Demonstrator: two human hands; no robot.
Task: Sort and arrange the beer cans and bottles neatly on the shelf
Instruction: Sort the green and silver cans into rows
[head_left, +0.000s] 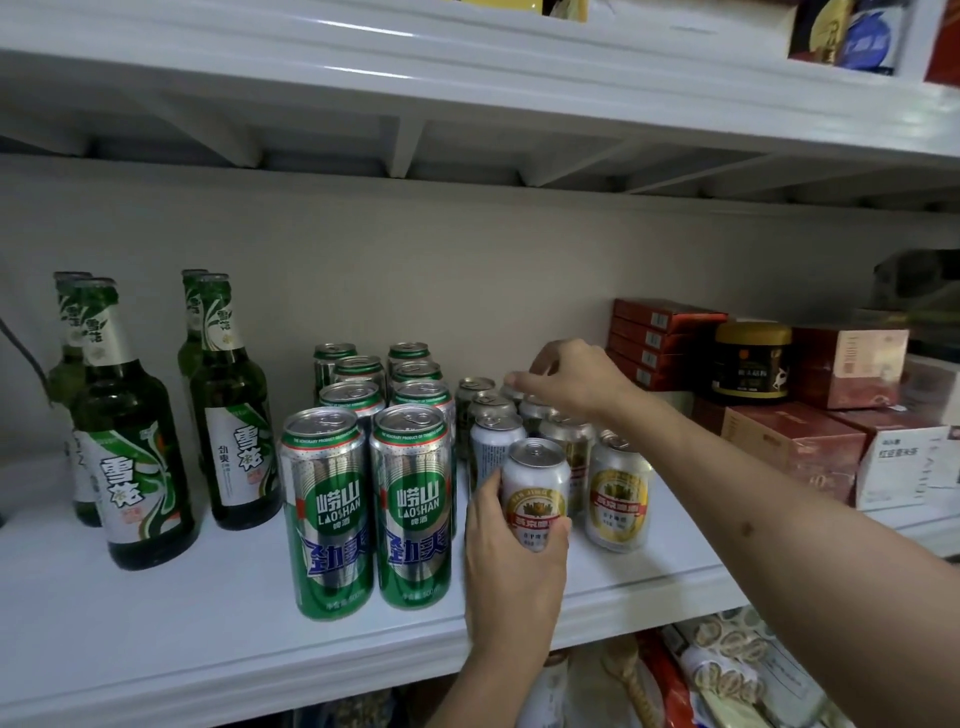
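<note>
Standing on the white shelf (156, 639) are four green bottles (132, 431), eight tall green cans (330, 512) in two columns, and roughly eight short silver cans (618, 493). The left hand (511, 566) wraps one short front can (535, 486); the right hand (574, 382), fingers curled, touches a rear can top (511, 393).

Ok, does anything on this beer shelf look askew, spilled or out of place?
Nothing spilled or damaged. One small silver can in the left row shows its plain back while the fronts beside it show gold labels. The left hand grips the front can; the right hand touches cans at the back.
</note>
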